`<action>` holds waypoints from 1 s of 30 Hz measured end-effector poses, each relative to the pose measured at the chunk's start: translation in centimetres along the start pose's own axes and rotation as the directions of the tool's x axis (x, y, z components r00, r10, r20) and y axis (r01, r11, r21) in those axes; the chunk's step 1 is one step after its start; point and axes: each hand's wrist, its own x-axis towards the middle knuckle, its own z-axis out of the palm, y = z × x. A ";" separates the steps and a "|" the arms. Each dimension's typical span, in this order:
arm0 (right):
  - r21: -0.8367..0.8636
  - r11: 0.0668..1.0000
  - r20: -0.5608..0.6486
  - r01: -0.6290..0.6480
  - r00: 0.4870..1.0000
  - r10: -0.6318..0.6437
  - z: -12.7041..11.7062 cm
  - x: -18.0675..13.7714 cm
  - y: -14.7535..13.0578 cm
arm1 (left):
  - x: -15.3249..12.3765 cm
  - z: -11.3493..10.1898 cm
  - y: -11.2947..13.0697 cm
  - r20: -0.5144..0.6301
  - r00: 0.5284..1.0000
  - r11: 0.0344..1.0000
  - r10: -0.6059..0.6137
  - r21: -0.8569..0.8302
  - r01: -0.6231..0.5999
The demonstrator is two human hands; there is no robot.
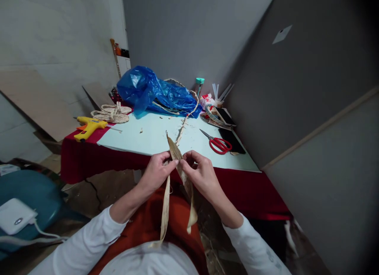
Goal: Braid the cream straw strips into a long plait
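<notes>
Grey walls (189,34) meet in a corner behind the counter (166,137), which is draped in a dark red cloth (251,192) under a pale board. A whitish wall (53,38) stands on the left, with flat boards (38,105) leaning against it. A teal chair (38,196) sits lower left. The floor (97,188) is brown and worn.

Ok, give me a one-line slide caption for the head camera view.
Left hand and right hand pinch dried leaf strips at a braided cord over the table.
</notes>
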 end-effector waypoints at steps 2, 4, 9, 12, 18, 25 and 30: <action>-0.076 0.997 -0.002 0.006 1.000 -0.006 0.2 -0.2 -0.2 | 0.0 0.1 -0.1 -0.018 1.000 0.994 0.006 0.106 -0.005; -0.129 0.992 -0.011 0.004 1.000 -0.005 0.3 -0.4 -0.4 | 0.0 0.2 -0.2 -0.033 0.999 0.981 0.014 0.195 -0.007; 0.024 1.000 0.010 0.012 1.000 -0.013 0.5 -0.8 -0.6 | -0.1 0.5 -0.5 -0.043 0.999 0.975 0.023 0.220 -0.013; 0.131 0.991 0.025 0.015 1.000 -0.019 0.6 -0.8 -0.6 | 0.0 0.6 -0.9 -0.039 0.999 0.988 0.001 0.152 0.005; 0.660 0.747 0.025 -0.079 0.996 0.083 -1.2 -1.3 -0.7 | 0.1 0.3 -1.3 -0.006 0.994 0.994 -0.108 -0.031 0.107; 0.473 0.744 -0.660 0.472 0.749 -0.055 -12.2 -2.4 -4.7 | -0.1 0.0 -2.0 -0.040 0.932 0.928 -0.359 -0.122 0.353; -0.217 0.918 -0.870 0.332 0.361 -0.336 -18.3 2.9 -2.9 | -0.1 -0.1 -2.9 -0.005 0.933 0.929 -0.359 -0.103 0.357</action>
